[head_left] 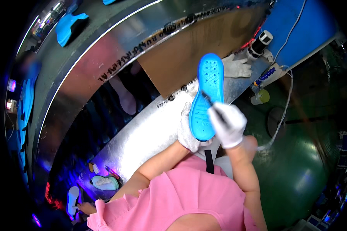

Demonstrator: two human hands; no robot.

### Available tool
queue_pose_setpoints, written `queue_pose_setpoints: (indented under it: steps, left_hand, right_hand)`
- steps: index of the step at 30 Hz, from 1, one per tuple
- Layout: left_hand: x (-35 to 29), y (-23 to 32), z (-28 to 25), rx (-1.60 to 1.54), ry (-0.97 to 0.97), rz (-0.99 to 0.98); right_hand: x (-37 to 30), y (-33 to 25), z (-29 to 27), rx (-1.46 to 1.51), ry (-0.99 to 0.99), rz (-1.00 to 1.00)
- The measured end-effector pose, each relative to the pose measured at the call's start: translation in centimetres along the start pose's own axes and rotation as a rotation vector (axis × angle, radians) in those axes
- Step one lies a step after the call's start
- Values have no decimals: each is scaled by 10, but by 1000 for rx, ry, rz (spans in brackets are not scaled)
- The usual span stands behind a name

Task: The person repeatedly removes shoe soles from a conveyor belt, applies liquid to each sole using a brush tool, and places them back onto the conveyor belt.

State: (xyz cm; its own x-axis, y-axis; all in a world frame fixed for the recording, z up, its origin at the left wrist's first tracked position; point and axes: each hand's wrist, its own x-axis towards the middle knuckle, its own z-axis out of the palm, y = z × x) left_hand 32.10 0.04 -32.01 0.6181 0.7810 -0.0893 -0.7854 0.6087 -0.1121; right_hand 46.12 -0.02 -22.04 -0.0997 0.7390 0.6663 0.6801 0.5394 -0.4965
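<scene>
At the far left, raised surface: a dark curved raised surface [100, 19] carries a bright blue shaped piece [68, 30].
Lower left, co-worker: another person's hand [88, 208] is at a pale sole [72, 199]; its grip cannot be told.
Shoe-shaped item: a pale green shoe-shaped item [105, 183] with white contents lies on the metal tabletop [142, 142].
Left hand: white-gloved left hand [186, 129], partly hidden, curled about the near end of the sole from its left side and beneath.
Cardboard: a brown cardboard sheet [181, 57] lies beyond the sole.
Blue sole: the blue sole [209, 81] is held up in front of the body, long axis pointing away; holes at the far end, grooves toward the near end.
Pen-like tool: a dark pen-like tool [206, 97] slants across the sole's face; tip contact cannot be confirmed.
Right hand: white-gloved right hand [231, 125], closed round the tool, over the sole's right edge.
Spare glove: a white glove [238, 67] lies just beside the sole's far end in view.
Far right, container: a yellow-topped container [262, 96] stands near a pale cable [289, 98].
</scene>
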Motion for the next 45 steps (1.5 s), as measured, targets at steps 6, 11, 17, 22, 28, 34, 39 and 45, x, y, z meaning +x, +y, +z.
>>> queue_pose_setpoints:
  steps: [6,11,17,22,28,34,39,45]
  left_hand:
    - [-4,-7,13,12,-293,-5]
    - [8,-1,38,-59,-252,-73]
    - [8,9,55,97,-171,84]
    - [4,35,57,306,-79,-25]
    - [20,67,73,398,-201,-237]
    - [28,82,65,903,44,-276]
    - [34,103,37,1556,-780,437]
    - [12,89,117,1345,44,-210]
  right_hand:
    - [-2,-20,-4,447,145,510]
    - [-19,-52,-13,159,-192,-206]
    - [-17,-42,-13,114,-56,-95]
    - [-7,-46,-17,561,-117,614]
    - [-10,-39,-33,-91,-536,-425]
    - [-4,-49,-45,-72,-695,-291]
    - [-7,-34,-43,173,-414,-169]
    - [-9,-32,-50,186,-364,-114]
